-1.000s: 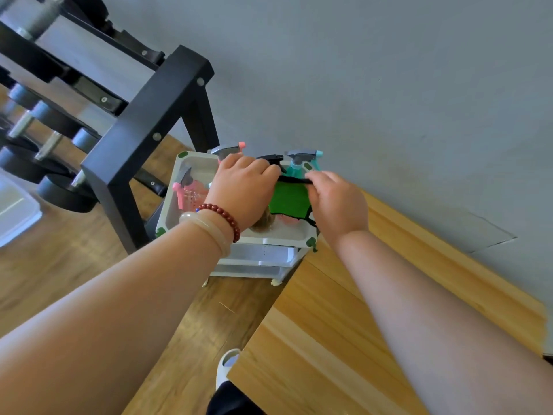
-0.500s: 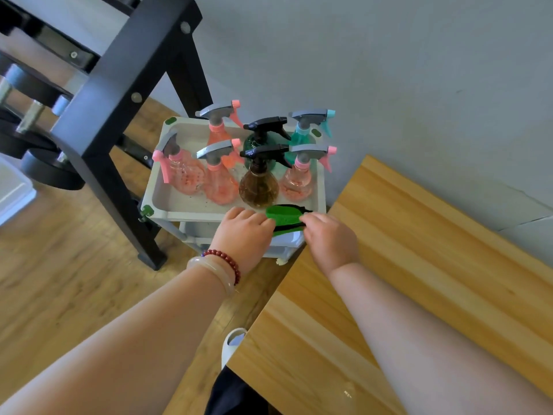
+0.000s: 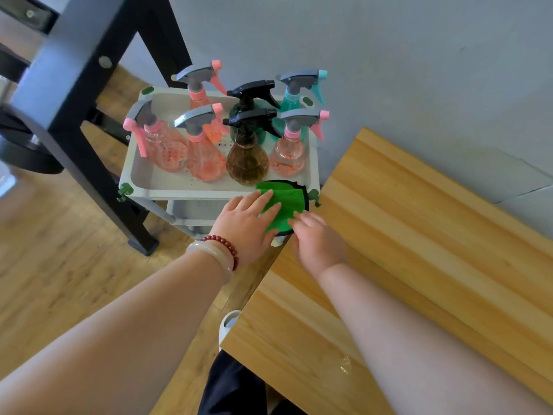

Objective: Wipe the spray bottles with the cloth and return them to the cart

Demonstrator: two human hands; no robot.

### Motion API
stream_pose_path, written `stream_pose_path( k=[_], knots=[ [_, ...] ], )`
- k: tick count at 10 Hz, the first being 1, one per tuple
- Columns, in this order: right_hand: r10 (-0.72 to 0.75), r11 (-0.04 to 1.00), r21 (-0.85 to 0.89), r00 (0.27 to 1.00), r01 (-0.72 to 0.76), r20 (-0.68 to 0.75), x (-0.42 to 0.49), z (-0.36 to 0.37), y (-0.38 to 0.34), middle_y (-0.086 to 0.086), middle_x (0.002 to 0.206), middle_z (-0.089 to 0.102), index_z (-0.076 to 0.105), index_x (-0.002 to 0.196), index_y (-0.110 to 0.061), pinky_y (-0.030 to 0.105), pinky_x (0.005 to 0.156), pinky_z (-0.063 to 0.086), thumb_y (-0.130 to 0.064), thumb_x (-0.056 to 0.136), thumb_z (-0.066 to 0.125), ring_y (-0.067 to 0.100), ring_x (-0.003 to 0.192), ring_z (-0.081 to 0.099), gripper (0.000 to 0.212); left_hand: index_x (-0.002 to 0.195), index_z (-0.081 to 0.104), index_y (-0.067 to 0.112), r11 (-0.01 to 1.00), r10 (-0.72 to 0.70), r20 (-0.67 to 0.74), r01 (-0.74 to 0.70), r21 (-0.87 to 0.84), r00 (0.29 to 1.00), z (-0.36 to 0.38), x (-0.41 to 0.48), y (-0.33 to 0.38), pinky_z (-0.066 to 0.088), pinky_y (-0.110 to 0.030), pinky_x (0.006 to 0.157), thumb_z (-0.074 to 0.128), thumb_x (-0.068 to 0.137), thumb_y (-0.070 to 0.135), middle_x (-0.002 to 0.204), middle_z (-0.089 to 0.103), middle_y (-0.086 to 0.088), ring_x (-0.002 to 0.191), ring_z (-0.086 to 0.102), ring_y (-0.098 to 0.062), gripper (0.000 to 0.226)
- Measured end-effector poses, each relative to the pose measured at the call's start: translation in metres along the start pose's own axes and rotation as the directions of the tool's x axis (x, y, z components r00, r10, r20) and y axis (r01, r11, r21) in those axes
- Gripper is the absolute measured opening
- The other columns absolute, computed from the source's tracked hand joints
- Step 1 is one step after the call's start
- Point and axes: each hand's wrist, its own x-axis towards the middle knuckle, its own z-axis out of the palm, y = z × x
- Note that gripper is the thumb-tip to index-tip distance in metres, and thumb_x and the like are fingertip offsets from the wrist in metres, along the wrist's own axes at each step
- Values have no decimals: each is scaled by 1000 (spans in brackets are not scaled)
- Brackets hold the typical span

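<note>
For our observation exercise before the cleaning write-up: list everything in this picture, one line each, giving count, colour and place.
table: one, light wood, right
rack: one, black, left
cart: one, pale grey, green clips, between rack and table
pink spray bottles: four, pink, grey triggers, in the cart's top tray
teal spray bottle: one, teal, tray's back right
dark green spray bottle: one, black trigger, back middle
brown spray bottle: one, black trigger, front middle
cloth: one, green, black edging, over the tray's near rim
shoe: one, white, floor beside table
bracelets: two, red beads and pale bangle, left wrist
left hand: one, fingers flat on cloth
right hand: one, fingertips touching cloth
</note>
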Motion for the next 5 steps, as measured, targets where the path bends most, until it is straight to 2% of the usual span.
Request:
stream_pose_path(
  k=[1,2,3,4,5],
  knots=[
    [-21,999,-31,998,19,-59,1,3,1,18,125,65,70,113,-2,49,82,58,-6,79,59,38,117,61,36,157,3,24,998,-32,18,31,51,999,4,10,-3,4,-42,122,23,105,46,165,-3,-1,152,-2,-22,60],
    [15,996,-88,998,-20,-58,8,2,-3,14,156,36,45,145,-7,49,107,39,-7,83,65,33,144,34,65,157,-4,22,997,-68,32,67,34,997,9,13,-5,4,-43,123,24,105,45,165,-7,-2,152,-3,-21,63],
    [102,973,-217,991,-81,86,14,4,-2,1,164,-14,-2,157,-16,43,124,5,-12,99,42,22,152,-10,73,156,-10,22,996,-85,45,83,32,995,15,11,-5,1,-45,122,27,105,45,165,-12,-3,152,-5,-22,67],
    [139,956,-275,981,-98,132,14,3,-7,0,161,-26,-15,155,-16,42,123,-1,-11,100,36,22,150,-18,75,156,-11,22,996,-87,37,86,27,996,18,11,-2,-1,-46,122,31,104,43,164,-13,-3,152,-7,-23,69],
    [158,951,-291,975,-108,154,13,1,-11,0,161,-26,-15,155,-16,42,123,-1,-12,100,37,22,150,-18,75,156,-11,21,995,-92,44,90,45,995,16,12,0,-2,-46,122,30,105,43,164,-14,-3,152,-8,-24,69]
  ],
)
